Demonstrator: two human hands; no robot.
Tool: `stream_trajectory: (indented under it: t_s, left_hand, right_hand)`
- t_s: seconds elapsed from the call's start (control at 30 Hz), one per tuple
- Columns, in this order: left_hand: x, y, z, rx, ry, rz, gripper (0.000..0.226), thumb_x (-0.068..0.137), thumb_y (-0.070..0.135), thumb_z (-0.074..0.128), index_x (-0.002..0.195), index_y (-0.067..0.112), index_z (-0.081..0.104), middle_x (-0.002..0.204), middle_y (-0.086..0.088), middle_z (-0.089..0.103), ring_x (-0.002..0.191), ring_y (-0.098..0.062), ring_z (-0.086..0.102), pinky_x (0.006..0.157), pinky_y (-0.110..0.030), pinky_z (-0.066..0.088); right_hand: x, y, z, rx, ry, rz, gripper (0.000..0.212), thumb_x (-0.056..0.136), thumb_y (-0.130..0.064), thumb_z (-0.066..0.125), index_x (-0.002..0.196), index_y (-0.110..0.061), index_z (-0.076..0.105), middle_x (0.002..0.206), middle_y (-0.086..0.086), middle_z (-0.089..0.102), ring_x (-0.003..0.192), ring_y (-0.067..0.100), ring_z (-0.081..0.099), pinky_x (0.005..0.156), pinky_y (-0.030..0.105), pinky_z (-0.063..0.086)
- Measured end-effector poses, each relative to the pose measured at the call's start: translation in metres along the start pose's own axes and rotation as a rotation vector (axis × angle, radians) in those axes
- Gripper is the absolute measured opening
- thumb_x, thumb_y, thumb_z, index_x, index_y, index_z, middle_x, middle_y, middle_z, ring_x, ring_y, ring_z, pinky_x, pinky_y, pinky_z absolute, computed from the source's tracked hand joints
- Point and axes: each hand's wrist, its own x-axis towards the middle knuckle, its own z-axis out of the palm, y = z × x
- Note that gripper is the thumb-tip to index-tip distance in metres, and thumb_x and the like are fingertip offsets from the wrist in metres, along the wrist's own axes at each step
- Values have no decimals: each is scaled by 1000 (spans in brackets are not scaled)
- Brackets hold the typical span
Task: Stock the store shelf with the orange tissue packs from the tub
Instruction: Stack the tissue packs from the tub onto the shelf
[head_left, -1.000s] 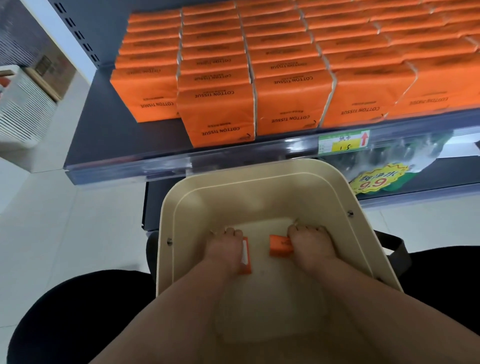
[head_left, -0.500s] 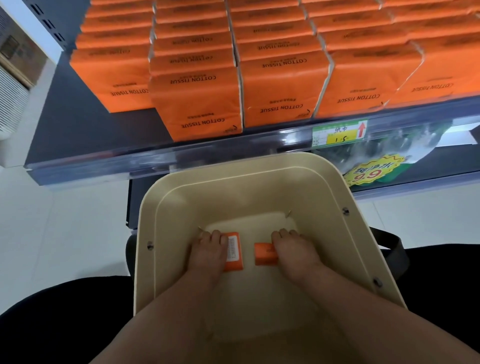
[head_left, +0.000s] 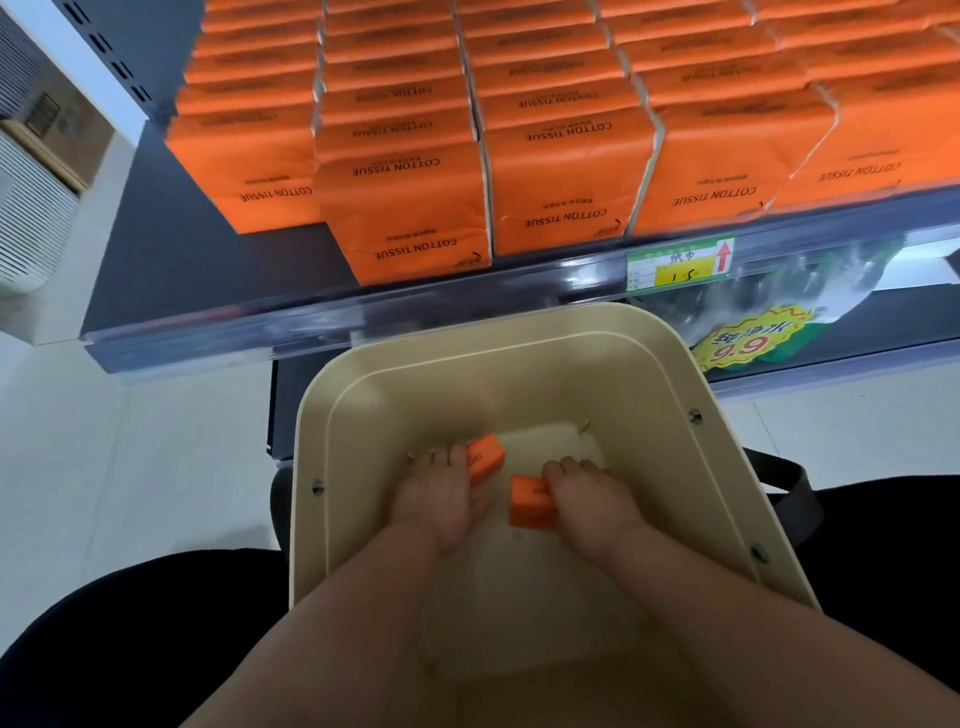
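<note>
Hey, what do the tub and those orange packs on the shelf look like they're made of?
Tub: likely rigid plastic, cream, with a satin finish; it has a smooth moulded rim, rounded corners and small metal rivets. Orange packs on the shelf: a soft wrap, probably thin plastic film, though paper is possible; it shows a faint sheen and pale pleated side seams.

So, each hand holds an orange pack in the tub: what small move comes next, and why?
Probably lift both straight up, out of the tub. The left hand grips the left pack, the right hand the right pack, both low inside it; the shelf lies beyond its rim.
</note>
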Motion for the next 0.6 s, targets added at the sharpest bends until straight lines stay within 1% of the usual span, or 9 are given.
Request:
stream_trajectory:
  t_s: [0.1,0.13,0.23,0.33,0.47,0.53,0.6]
  left_hand:
    - [-3,2,-3,103,11,-3,44,93,15,43,136,12,33,133,-10,46,124,-27,44,102,-36,39]
    - [-5,2,-6,110,-2,-18,42,92,11,43,133,11,35,133,-10,47,124,-28,45,101,-36,40]
    - [-14,5,-20,93,-18,-57,36,91,13,48,127,11,40,128,-12,52,119,-29,51,97,-36,42]
    - [-25,9,-39,24,7,-61,29,92,18,49,119,12,41,120,-13,58,110,-31,59,88,-38,47]
    - [-45,13,-75,-54,130,-52,32,86,24,57,112,12,43,110,-13,61,103,-33,61,81,-40,48]
    - [-58,11,-98,-76,222,-54,36,85,26,59,114,12,44,111,-12,61,103,-32,60,81,-40,48]
    - [-72,9,-123,-87,309,-45,34,84,23,56,115,12,45,112,-12,60,103,-31,58,82,-40,47]
  right_hand:
    - [0,1,-4,15,0,-7,39,85,-10,52,122,-16,43,123,7,51,115,28,50,90,34,42]
    - [-1,1,-7,8,5,-11,39,85,-10,52,122,-16,44,123,7,51,115,28,50,90,34,42]
    - [-6,-2,-20,-25,58,-29,35,86,-10,49,121,-16,46,123,7,51,116,27,49,91,34,43]
    - [-16,-7,-36,-18,121,-19,32,88,-9,45,120,-16,48,123,7,51,116,27,51,90,34,45]
    - [-35,-12,-63,-51,251,-37,33,84,-11,51,116,-19,49,119,4,52,113,25,51,86,34,44]
    - [-50,-16,-82,-65,320,-43,35,81,-12,54,115,-18,48,118,4,51,113,26,49,85,34,43]
    - [-64,-20,-102,-46,386,-51,38,81,-11,54,118,-18,47,119,5,51,112,26,49,82,35,44]
